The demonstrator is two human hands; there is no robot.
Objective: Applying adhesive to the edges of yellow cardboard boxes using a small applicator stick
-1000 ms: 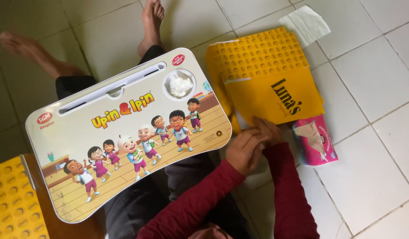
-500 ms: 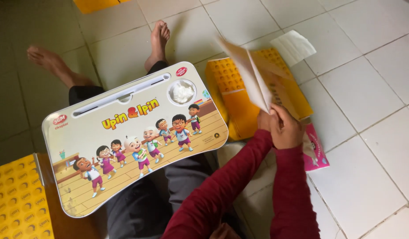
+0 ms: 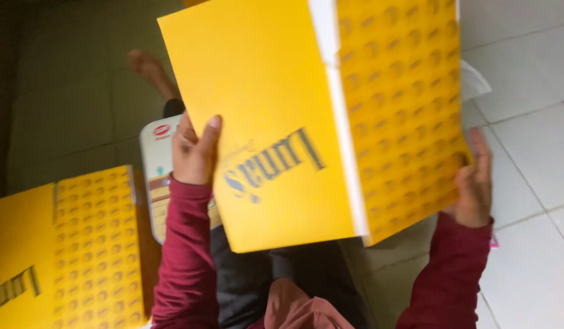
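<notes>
Yellow cardboard sheet [image 3: 282,122] fills the upper centre of the frame, held up off the floor between both hands, tilted so its left edge sits lower than its upper right. Sheet has two zones: a plain yellow panel with dark lettering on the left, and a panel printed with rows of darker round spots on the right, split by a pale crease band running top to bottom.

Left hand [image 3: 193,152], left of centre: fingers clenched on the sheet's left edge, thumb lying over the plain face, remaining fingers hidden behind the card. Right hand [image 3: 474,183], right of centre: fingers wrapped on the lower right edge of the spotted panel, fingertips over the front, palm behind. Both arms in dark red sleeves [image 3: 181,256] rising from the bottom of the frame.

Behind the sheet, at left centre, a pale lap desk [image 3: 157,176] with a printed picture shows only as a narrow strip; most of it is covered by the card and left hand. Second yellow sheet [image 3: 81,244] of the same kind lies flat at lower left, spotted panel toward the centre. Bare foot [image 3: 149,72] at upper left, on grey floor tiles [image 3: 532,140]. White paper corner [image 3: 474,82] projects past the sheet's right edge, upper right. Image is motion-blurred.
</notes>
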